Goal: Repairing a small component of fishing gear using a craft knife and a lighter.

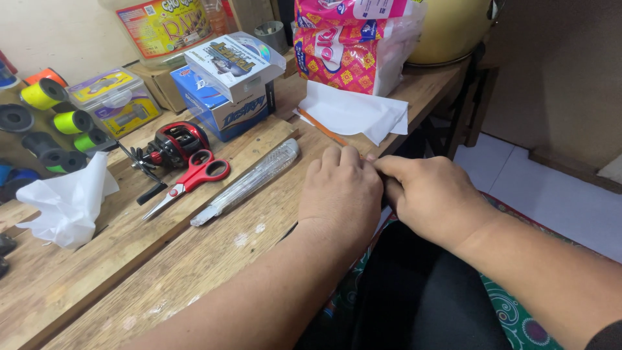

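1. With both hands met at the near right edge of the worktop [194,272], I judge that I am in the middle of some fine fingertip work and not yet reaching for a tool.
2. My left hand [340,191] lies palm down on the wood, fingers curled together; what its tips press on is hidden, so I cannot tell whether it grips anything.
3. My right hand [431,198] comes in from the right, its fingertips touching the left hand's knuckles just off the worktop's edge; whatever may sit between them is hidden.
4. A white sheet of paper [353,113] with an orange pencil-like stick [322,128] under it lies just beyond my fingers, toward the far edge.
5. Left of my left hand, a clear utility knife [249,181] lies slantwise, near the red-handled scissors [191,181] and a red and black fishing reel [173,146].
6. Any next move, as I see it, calls for keeping one hand steady while the other frees itself; the knife is the nearest tool.
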